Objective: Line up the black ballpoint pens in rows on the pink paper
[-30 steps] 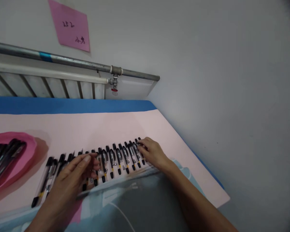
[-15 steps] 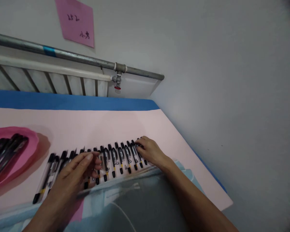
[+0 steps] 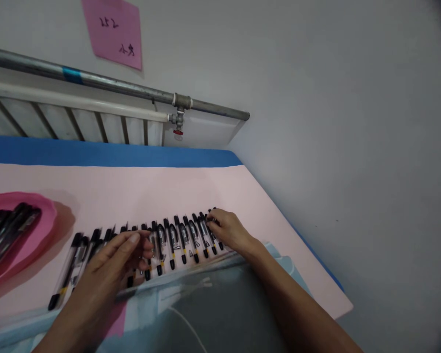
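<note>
A row of clear-barrelled pens [image 3: 183, 245] with black ends and yellow bands lies side by side along the near edge of the table; loose black caps and small metal tips lie among them. My left hand [image 3: 121, 252] hovers over the left half of the row, fingers loosely curled and apart, with nothing visible in them. At the row's right end, my right hand [image 3: 230, 228] has its thumb and fingers drawn together over the last pens. Its fingertips meet around something small and dark, mostly hidden by the hand. Some pens lie behind my left hand.
A pink basin [image 3: 49, 215] of more black pens stands at the left. Beyond the pink tabletop [image 3: 150, 191] with its blue edge are a radiator [image 3: 110, 127] and a metal pipe [image 3: 132, 88]. A grey wall bounds the right. A pink note [image 3: 113, 34] hangs above.
The view has shifted very slightly. Both hands stay in nearly the same places, and the pens lie as before.
</note>
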A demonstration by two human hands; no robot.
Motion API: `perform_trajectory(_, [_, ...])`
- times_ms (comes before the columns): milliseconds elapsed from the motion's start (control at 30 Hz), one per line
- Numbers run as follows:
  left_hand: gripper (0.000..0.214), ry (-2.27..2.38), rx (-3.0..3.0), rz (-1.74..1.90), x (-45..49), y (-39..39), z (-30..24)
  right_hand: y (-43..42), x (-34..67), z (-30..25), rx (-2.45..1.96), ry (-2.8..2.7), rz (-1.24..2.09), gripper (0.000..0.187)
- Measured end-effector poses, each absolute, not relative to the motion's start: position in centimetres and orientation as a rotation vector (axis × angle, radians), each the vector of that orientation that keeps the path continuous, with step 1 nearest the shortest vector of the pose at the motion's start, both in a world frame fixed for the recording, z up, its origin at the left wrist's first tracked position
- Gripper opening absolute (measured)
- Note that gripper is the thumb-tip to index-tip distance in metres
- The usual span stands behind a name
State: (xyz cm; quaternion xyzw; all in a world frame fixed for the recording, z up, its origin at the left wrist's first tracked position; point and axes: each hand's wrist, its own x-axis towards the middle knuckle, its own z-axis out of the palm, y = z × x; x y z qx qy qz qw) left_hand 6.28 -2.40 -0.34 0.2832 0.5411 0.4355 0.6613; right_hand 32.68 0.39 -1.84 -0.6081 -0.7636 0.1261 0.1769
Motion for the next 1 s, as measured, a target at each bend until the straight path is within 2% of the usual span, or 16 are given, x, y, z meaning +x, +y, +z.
perform_trajectory(200, [0.039,1.224,0.638,0.953,6.4,-2.5,0.0,0.3,32.1,-1.4,-1.702,-2.060,0.351,0.013])
perform_trajectory(500, [0.039,1.228,0.550,0.957,6.4,-2.4,-0.2,-1.1,36.0,-1.1,-1.888,-1.426,0.338,0.012])
perform_trajectory(667, [0.038,1.263,0.571,0.950,6.5,-2.4,-0.4,-1.2,37.2,-2.6,-1.947,-1.445,0.404,0.016])
perform_trajectory(1000, [0.045,1.326,0.523,0.925,6.4,-2.2,-0.1,-1.9,36.5,-1.9,-2.085,-1.656,0.482,0.016])
